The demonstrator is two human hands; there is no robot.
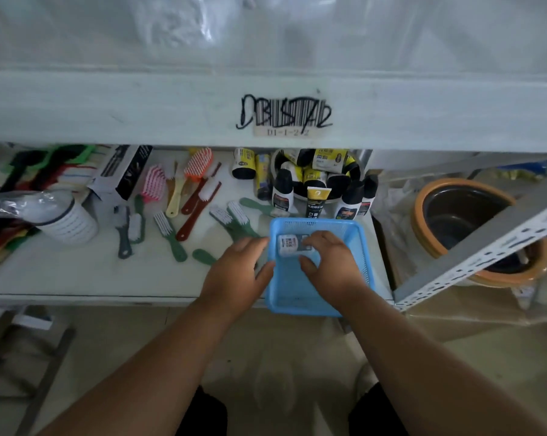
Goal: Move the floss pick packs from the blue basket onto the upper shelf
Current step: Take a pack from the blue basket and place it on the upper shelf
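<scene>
Head view: blue plastic mesh basket [357, 247] on lower shelf, right.
Right hand [332, 262]: gripping white floss pick pack [289, 244].
Left hand [237, 272]: open, at basket's left rim.

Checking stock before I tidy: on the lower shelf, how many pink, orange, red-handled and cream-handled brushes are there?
Pink hairbrush: 1
Orange hairbrush: 1
Red-handled brushes: 2
Cream-handled brush: 1
Total: 5
</scene>
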